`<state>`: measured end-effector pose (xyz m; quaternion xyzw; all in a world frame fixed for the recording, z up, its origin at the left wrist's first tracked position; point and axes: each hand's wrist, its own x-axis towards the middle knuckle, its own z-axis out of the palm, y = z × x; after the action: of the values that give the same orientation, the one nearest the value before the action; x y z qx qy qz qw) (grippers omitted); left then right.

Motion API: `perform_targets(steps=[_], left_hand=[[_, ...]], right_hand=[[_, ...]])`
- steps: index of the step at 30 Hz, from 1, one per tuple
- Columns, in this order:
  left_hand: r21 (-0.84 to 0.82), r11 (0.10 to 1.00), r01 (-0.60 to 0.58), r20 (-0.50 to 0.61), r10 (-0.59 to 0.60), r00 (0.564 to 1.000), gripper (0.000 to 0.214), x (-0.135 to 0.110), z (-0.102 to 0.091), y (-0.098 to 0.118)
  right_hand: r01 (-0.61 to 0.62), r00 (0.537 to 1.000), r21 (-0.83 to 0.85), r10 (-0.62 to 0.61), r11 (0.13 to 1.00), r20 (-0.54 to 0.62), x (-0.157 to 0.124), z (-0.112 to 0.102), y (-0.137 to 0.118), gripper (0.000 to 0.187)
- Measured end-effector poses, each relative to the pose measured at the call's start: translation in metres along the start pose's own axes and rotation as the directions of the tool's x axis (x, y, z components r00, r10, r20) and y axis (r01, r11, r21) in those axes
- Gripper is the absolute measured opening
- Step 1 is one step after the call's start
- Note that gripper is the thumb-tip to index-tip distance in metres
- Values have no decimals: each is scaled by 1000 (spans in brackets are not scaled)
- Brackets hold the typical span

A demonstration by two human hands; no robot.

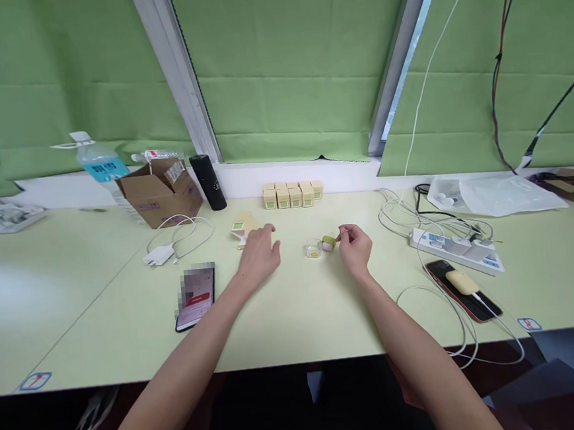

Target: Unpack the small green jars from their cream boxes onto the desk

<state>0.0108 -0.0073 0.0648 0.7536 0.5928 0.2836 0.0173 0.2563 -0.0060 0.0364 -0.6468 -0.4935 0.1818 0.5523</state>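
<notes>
My left hand (261,253) is over the table with thumb and fingers apart, holding nothing that I can see. Just beyond it lies an opened cream-coloured carton (243,225) with a small green label, partly hidden by the hand. My right hand (356,248) has its fingers curled and pinched together; what they hold, if anything, is too small to name. By its fingertips is a small piece with a green top and pink body (327,243); whether they touch it I cannot tell. Left of that piece stands a small clear container (313,248) with a yellow mark on it.
Several small cream boxes (290,195) stand in a row at the back. Left are a cardboard box (161,197), black tumbler (208,183), charger (160,255) and phone (197,296). Right are a power strip (456,251), tangled cables and another phone (483,305) under a cream case (462,282).
</notes>
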Motion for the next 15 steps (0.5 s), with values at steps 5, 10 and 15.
perform_targets(steps=[5,10,15], left_hand=[[-130,987,-94,59,103,993,25,-13,23,29],[-200,970,-137,7,141,990,25,-23,40,28],[-340,924,-178,-63,166,984,27,-32,42,25]], right_hand=[[-27,993,-285,58,958,101,9,3,11,36],[61,959,-458,74,887,272,13,12,23,35],[-13,984,-204,48,979,169,15,10,24,28]])
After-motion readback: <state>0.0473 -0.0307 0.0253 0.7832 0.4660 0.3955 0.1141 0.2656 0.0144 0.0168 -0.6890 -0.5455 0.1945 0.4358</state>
